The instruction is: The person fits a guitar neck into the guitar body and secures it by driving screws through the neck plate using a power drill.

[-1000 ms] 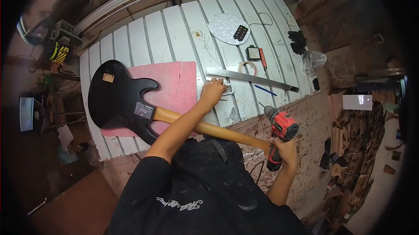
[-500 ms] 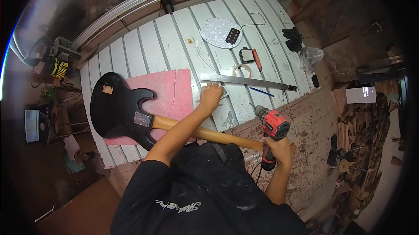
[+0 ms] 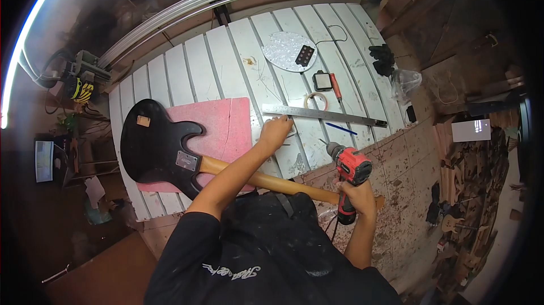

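Observation:
My right hand (image 3: 358,196) is wrapped round the grip of a red and black power drill (image 3: 354,164), its bit pointing up and left toward the table. Below the steel ruler (image 3: 323,115), my left hand (image 3: 276,134) is at the tabletop with its fingers drawn together; whatever they hold is hidden. A black electric guitar (image 3: 153,149) lies face down, its body partly on a pink foam sheet (image 3: 224,129). Its wooden neck (image 3: 283,184) passes beneath my left forearm toward the drill, and a metal neck plate (image 3: 187,161) shows at the joint.
Beyond the ruler are a roll of tape (image 3: 315,101), a red-handled screwdriver (image 3: 335,86), a small black box (image 3: 322,81) and a pearly pickguard (image 3: 288,50) with a black pickup (image 3: 305,55). A blue pen (image 3: 341,128) lies near the drill. Black gloves (image 3: 382,59) rest at the right edge.
My left hand's fingers have drawn closer together at the same part of the table. The drill remains in my right hand, and the whole view has shifted slightly.

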Motion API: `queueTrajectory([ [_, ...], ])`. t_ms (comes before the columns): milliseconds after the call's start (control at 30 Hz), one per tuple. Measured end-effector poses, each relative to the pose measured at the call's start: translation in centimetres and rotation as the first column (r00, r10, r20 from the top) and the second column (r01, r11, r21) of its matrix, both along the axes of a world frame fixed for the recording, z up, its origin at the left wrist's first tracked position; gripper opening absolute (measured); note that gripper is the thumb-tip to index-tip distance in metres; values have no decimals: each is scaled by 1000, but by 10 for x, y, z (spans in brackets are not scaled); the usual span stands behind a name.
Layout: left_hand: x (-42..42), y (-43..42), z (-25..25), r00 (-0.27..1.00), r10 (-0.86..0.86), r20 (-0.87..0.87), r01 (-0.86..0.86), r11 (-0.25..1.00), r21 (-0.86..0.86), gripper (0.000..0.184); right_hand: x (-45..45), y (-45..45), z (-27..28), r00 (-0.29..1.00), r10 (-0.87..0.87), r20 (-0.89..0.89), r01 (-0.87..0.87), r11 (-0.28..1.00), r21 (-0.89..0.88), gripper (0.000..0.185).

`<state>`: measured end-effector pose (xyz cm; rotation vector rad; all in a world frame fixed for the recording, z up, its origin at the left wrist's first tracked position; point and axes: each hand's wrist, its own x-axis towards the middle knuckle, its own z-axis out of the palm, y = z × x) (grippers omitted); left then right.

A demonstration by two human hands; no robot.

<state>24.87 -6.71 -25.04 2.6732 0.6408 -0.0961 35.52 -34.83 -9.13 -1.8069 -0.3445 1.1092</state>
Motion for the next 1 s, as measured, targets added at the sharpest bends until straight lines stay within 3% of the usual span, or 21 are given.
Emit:
queueTrajectory([
  [133,-1,-1,-14,999,25,23,-25,1000,-2,14,0,2,-3,1000,-9,-18,9,1000,12,38],
  [200,-3,-2,-17,979,53,195,-53,999,-2,9,-1,5,-1,999,-23,-29,23,1000,14,39],
  [333,0,-2,1,944,122,307,-105,992,-71,11,-2,8,-1,1000,3,-20,-2,1000,6,38],
  [400,0,-1,14,930,294,221,-196,905,-377,16,-3,7,-3,1000,5,-10,-6,1000,-12,37],
  [433,-4,-2,17,926,308,217,-211,902,-378,16,-4,8,-3,1000,21,-13,-21,1000,-13,37],
  [500,-22,-4,28,722,576,384,-210,711,-671,26,-8,12,-1,1000,4,-21,-3,999,46,32],
  [533,-37,-6,37,667,667,331,-245,616,-748,30,-11,15,2,999,36,-32,-34,998,47,32],
  [567,-56,-6,34,648,689,325,-274,609,-744,30,-14,19,5,1000,25,-19,-25,999,21,33],
  [633,-104,-6,25,385,897,219,-190,309,-932,30,-18,28,3,999,49,-12,-49,999,-1,33],
  [700,-170,-4,25,215,954,209,-257,261,-930,25,-21,38,-4,995,86,-53,-85,996,7,35],
  [767,-232,0,37,24,964,266,-446,248,-860,21,-28,59,2,978,185,-92,-186,982,-12,38],
  [833,-283,2,27,-160,944,288,-443,192,-876,20,-48,84,11,978,207,4,-207,978,14,31],
  [967,-324,6,17,-172,898,406,-577,242,-780,19,-75,116,18,948,319,-13,-320,947,-24,38],
  [1000,-327,6,17,-123,905,407,-649,237,-723,19,-84,123,21,939,344,-12,-344,939,-9,36],
])
